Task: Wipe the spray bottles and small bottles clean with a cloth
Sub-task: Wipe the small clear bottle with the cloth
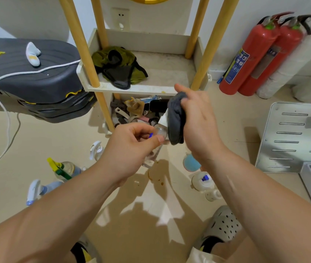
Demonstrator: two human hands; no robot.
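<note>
My left hand [133,143] grips a clear spray bottle [159,132] with a white head and blue nozzle, held tilted above the floor. My right hand [196,118] holds a dark grey cloth [176,118] pressed against the bottle's head and upper side. On the floor to the left stand a white-headed spray bottle [96,149], a yellow-and-green trigger bottle [63,168] and a white-and-blue spray bottle [37,190]. To the right sit a blue-capped bottle [190,163], a white spray bottle [203,180] and a small bottle [212,195].
A wooden-legged shelf [141,88] stands ahead with green cloth on top and clutter below. Black stacked cases [37,78] with a white cable lie at left. Two red fire extinguishers [255,57] lean at right, beside a metal panel [293,137]. My sandalled feet are below.
</note>
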